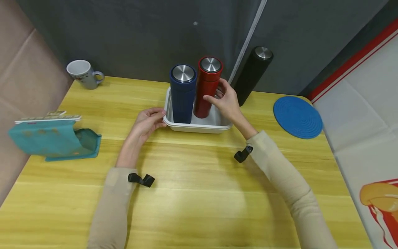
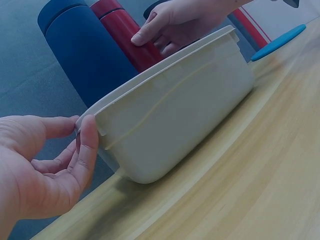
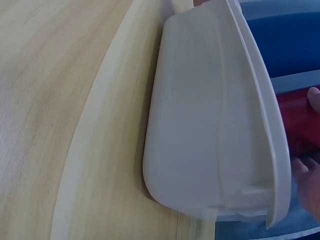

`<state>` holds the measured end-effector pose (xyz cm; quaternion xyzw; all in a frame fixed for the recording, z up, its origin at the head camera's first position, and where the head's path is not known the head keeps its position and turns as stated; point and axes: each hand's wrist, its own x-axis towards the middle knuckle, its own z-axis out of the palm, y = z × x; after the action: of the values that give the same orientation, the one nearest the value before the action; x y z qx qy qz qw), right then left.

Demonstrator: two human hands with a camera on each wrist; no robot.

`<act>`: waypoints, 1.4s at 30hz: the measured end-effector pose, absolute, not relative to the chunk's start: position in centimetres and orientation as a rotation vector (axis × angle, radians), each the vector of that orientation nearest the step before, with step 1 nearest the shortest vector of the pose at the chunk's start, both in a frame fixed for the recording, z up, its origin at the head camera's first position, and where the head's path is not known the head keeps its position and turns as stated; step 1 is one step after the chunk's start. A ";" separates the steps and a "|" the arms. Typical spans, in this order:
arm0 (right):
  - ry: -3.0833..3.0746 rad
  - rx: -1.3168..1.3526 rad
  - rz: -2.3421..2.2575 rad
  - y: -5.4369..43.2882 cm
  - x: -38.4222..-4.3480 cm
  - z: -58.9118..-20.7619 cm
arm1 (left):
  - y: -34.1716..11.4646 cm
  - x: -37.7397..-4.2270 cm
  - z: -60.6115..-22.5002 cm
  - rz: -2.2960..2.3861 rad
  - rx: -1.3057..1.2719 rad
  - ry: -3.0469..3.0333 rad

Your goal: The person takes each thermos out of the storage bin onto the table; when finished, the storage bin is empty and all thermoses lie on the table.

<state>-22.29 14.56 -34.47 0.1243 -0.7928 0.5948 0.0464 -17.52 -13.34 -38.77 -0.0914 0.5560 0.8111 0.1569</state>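
A white plastic bin (image 1: 199, 128) stands on the wooden table with two thermos flasks upright in it. The blue flask (image 1: 181, 100) is on the left and the red flask (image 1: 206, 88) is beside it. My right hand (image 1: 227, 102) grips the red flask from its right side, thumb in front. At the bin's left end, my left hand (image 1: 145, 123) pinches the rim between thumb and fingers. The left wrist view shows this left hand (image 2: 55, 165) at the rim's corner. The right wrist view catches only part of the right hand (image 3: 311, 185), against the red flask.
A black flask (image 1: 253, 74) stands behind the right hand, near the grey wall. Farther right lies a round blue mat (image 1: 297, 117). A white mug (image 1: 84, 74) sits at the back left, and a teal bag-like object (image 1: 46, 138) is at the left edge.
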 end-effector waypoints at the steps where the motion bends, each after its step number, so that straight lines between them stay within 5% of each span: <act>1: -2.426 0.376 1.813 14.6 -22.3 -34.4 | -13.4 -17.5 -38.8 2.324 -0.263 1.589; 15: -2.459 0.359 1.797 14.0 -20.0 -31.1 | -13.6 -17.4 -38.9 2.314 -0.255 1.596; 24: -2.376 0.321 1.744 15.0 -21.5 -33.0 | -13.6 -17.5 -38.9 2.302 -0.242 1.602; 42: -2.321 0.313 1.756 16.3 -21.4 -30.5 | -13.5 -17.6 -38.9 2.334 -0.262 1.566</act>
<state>-21.38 16.26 -30.54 0.1065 -0.7884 0.5964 0.1068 -17.61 -13.46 -38.86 -0.0916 0.5478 0.8162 0.1588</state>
